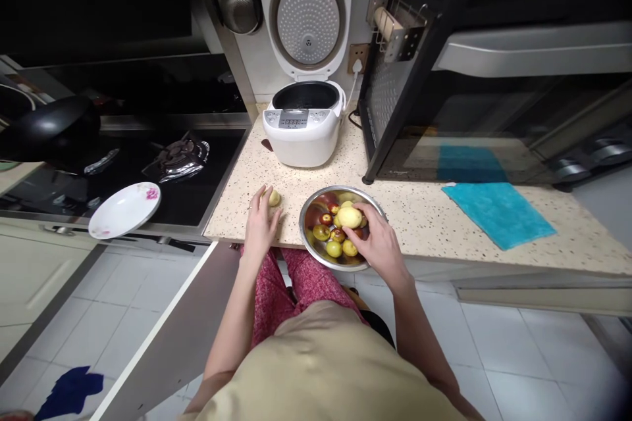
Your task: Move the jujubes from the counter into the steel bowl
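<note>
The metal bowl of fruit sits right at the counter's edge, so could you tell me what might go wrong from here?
1. The metal bowl seems to overhang the counter edge; pressure from the right hand, which grips a yellow fruit inside, could tip it onto the floor.
2. The small fruit at the left hand lies loose near the edge and might roll off.
3. The white plate also sits at the stove's front edge, easily knocked.
</note>
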The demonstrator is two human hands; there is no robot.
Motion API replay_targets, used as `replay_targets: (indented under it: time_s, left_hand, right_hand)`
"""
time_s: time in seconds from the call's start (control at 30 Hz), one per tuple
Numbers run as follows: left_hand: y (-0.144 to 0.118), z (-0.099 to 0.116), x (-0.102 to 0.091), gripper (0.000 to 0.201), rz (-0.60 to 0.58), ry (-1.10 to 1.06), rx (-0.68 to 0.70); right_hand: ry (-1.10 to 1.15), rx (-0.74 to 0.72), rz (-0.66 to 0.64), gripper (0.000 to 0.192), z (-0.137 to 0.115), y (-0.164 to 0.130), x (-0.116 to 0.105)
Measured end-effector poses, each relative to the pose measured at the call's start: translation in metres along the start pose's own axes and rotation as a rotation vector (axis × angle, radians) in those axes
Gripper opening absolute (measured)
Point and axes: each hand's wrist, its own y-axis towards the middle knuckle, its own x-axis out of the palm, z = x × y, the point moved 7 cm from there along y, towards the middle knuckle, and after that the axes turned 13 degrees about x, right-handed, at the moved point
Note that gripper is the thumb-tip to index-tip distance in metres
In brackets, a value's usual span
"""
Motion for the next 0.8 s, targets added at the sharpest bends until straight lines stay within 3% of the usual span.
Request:
replay_targets:
  time_s: [0.13, 0.27, 0.47, 0.6, 0.7, 0.8]
  left_hand:
    - [-0.002, -0.012, 0.014, 0.060, -0.030, -0.001, -0.005]
    - [0.000, -0.024, 0.023, 0.052, -0.015, -0.003, -0.030]
    - [0.006, -0.028, 0.020, 0.037, 0.061, -0.025, -0.045]
    - [0.009, -0.003, 0.007, 0.037, 0.081, -0.157, -0.021]
    - [0.012, 0.035, -0.002, 0.038, 0.067, -0.227, 0.058]
    - [0.012, 0.077, 0.002, 0.041, -0.027, -0.291, 0.168]
  right_hand:
    - [-0.037, -0.024, -0.010, 0.039, -0.001, -0.003, 0.000]
    - [-0.023, -0.054, -0.042, 0.042, -0.004, -0.006, 0.000]
    - [-0.004, -0.052, -0.045, 0.040, -0.003, -0.008, -0.001]
    - [-0.011, -0.039, -0.039, 0.041, -0.002, -0.008, 0.000]
    - [-0.012, -0.031, -0.043, 0.041, -0.002, -0.008, 0.001]
    - [-0.007, -0.030, -0.050, 0.041, -0.001, -0.008, 0.001]
